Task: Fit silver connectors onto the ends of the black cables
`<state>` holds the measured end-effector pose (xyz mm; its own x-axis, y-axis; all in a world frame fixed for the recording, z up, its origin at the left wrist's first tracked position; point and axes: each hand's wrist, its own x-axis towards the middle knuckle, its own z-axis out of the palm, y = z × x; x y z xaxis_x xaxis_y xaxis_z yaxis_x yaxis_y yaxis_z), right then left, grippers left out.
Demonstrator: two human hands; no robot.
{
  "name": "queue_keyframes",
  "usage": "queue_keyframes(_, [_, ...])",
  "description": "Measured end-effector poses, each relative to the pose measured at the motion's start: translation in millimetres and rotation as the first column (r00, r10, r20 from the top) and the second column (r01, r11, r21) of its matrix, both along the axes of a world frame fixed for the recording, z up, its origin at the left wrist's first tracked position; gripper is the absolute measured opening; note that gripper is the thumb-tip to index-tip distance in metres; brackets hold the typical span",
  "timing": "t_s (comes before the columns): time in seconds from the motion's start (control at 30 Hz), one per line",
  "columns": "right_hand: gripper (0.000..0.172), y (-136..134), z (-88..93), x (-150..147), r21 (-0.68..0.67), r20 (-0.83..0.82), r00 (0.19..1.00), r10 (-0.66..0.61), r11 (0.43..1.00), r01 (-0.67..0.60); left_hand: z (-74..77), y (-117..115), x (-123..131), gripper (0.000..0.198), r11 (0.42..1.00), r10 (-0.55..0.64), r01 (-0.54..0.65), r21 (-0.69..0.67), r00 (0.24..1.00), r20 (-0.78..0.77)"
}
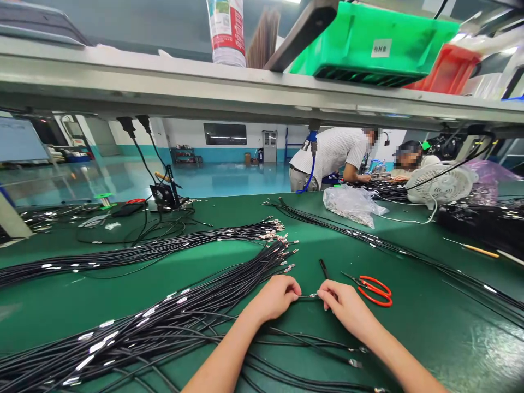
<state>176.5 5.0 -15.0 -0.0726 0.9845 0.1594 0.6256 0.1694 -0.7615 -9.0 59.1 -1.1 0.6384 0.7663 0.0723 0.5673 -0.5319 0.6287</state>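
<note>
My left hand [275, 297] pinches a thin black cable [305, 297] above the green table. At the cable's end, the fingers of my right hand [340, 301] close on a small metal connector [314, 295]. Just behind my right hand lies a black pen-like stick [323, 267], partly covered by it. Red-handled scissors [374, 290] rest to the right. Left of my hands spreads a thick bundle of black cables [204, 292] with white labels and metal ends. More loose cables [286, 364] run beneath my forearms.
Another cable bundle [164, 248] lies farther left, and a long one [368, 237] crosses to the right. Behind are a plastic bag [352, 204], a white fan [440, 183] and two people. A shelf [164, 79] with a green bin [376, 43] spans overhead.
</note>
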Motion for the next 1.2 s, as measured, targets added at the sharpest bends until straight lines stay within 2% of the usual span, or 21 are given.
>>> queue_keyframes(0.1, [0.026, -3.8, 8.1, -2.8, 0.001, -0.028, 1.000, 0.004, 1.000, -0.004, 4.9, -8.1, 5.9, 0.017, 0.996, -0.070, 0.075, -0.053, 0.994, 0.085])
queue_keyframes(0.2, [0.027, -8.6, 16.1, -3.2, -0.006, -0.085, 0.996, 0.035, 0.999, -0.036, 6.9, -14.7, 11.6, 0.019, 0.983, -0.062, 0.102, -0.153, 0.967, 0.247])
queue_keyframes(0.3, [0.027, -12.7, 21.5, -2.5, -0.022, -0.161, 0.983, 0.084, 0.996, -0.089, 8.6, -16.7, 12.1, 0.023, 0.927, -0.003, 0.164, -0.337, 0.902, 0.432])
queue_keyframes(0.37, [0.027, -14.6, 23.7, -2.3, -0.021, -0.186, 0.975, 0.118, 0.992, -0.124, 11.0, -16.3, 10.1, 0.026, 0.886, 0.030, 0.200, -0.418, 0.875, 0.483])
queue_keyframes(0.47, [0.029, -16.6, 26.3, -3.0, -0.012, -0.230, 0.961, 0.156, 0.987, -0.163, 15.1, -15.6, 6.1, 0.027, 0.848, 0.023, 0.257, -0.463, 0.856, 0.517])
queue_keyframes(0.63, [0.030, -18.8, 29.6, -4.8, 0.012, -0.253, 0.951, 0.178, 0.983, -0.181, 18.7, -16.2, 2.1, 0.027, 0.824, 0.010, 0.304, -0.478, 0.835, 0.550])
queue_keyframes(0.93, [0.030, -23.9, 33.4, -8.4, 0.090, -0.098, 0.991, 0.092, 0.992, -0.083, 11.2, -13.6, 4.9, 0.027, 0.761, 0.159, 0.282, -0.585, 0.793, 0.589])
queue_keyframes(1.2, [0.027, -22.6, 32.3, -9.7, 0.102, -0.088, 0.994, 0.061, 0.993, -0.052, 11.3, -13.3, 6.3, 0.027, 0.725, 0.225, 0.279, -0.629, 0.768, 0.599])
